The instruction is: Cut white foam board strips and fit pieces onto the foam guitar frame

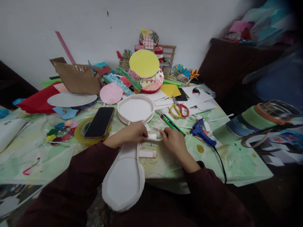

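Note:
A white guitar-like cardboard piece with a raised rim lies across the near table edge, its wide end toward me. Over its narrow part bends my left hand, fingertips pinched at a thin white strip beside a small side tab. The other end of that strip is between the thumb and fingers of my right hand. Below the strip, a second white tab sticks out from the piece's side. A round, rimmed white part sits beyond my left hand; whether it joins the piece is hidden.
Right of my hands lie a green utility knife, scissors and a blue glue gun with a cord. A green bottle stands far right. At left, a phone rests on a tape roll. Behind are a cardboard box and colored crafts.

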The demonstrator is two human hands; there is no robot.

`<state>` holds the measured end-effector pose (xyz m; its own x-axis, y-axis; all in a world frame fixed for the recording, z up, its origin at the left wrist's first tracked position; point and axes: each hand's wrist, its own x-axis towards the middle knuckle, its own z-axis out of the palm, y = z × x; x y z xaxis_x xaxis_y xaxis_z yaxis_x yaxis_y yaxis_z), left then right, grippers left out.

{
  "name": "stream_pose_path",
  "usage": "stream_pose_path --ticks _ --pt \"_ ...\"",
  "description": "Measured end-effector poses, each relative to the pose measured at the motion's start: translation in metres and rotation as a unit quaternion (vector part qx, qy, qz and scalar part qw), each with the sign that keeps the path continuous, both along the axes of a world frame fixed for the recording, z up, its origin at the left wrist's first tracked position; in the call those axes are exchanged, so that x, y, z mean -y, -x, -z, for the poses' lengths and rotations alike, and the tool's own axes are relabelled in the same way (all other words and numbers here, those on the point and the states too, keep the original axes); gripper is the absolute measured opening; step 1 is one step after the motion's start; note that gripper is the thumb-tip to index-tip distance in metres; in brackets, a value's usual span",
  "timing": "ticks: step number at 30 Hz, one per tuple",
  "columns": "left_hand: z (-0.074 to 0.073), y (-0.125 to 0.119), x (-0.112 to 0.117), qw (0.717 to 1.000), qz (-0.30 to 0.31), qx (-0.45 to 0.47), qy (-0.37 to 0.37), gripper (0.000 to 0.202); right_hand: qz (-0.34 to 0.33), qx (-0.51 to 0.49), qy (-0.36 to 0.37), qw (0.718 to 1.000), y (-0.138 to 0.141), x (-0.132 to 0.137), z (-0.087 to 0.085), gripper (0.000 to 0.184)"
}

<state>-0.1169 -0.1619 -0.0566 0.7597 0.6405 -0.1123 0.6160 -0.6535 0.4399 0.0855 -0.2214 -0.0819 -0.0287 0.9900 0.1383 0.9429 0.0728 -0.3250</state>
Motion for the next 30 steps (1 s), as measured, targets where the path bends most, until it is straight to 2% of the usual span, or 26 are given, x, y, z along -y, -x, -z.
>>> stream_pose_path --ticks 4,6,9,12,15,19,24,30 --pt "-0.005 -0.002 0.002 1.000 0.012 -0.011 0.003 0.017 -0.103 0.055 -0.011 0.993 0.014 -0.010 -0.003 0.016" --pt "-0.004 -0.001 0.002 1.000 0.011 -0.002 0.007 0.017 -0.143 0.079 -0.016 0.986 0.019 -0.015 -0.004 0.033" --pt "0.000 0.004 0.000 1.000 -0.001 0.027 0.009 0.017 -0.139 0.091 -0.015 0.986 0.021 -0.022 -0.006 0.055" --pt "0.005 0.008 -0.003 0.999 -0.002 0.045 0.006 0.017 -0.144 0.050 -0.012 0.988 0.019 -0.028 -0.008 0.044" --pt "0.005 0.009 -0.004 0.999 -0.004 0.038 0.005 0.017 -0.190 0.005 -0.017 0.982 0.017 -0.031 -0.007 0.030" --pt "0.001 0.006 -0.002 1.000 -0.012 0.012 0.003 0.018 -0.235 -0.024 0.006 0.972 0.016 -0.030 -0.003 0.032" --pt "0.000 0.006 -0.001 1.000 -0.009 0.003 -0.010 0.018 -0.238 -0.082 0.015 0.968 0.013 -0.030 0.003 0.037" --pt "0.003 0.007 0.000 1.000 -0.015 0.013 -0.009 0.015 -0.200 -0.130 0.008 0.971 0.011 -0.030 0.008 0.035"
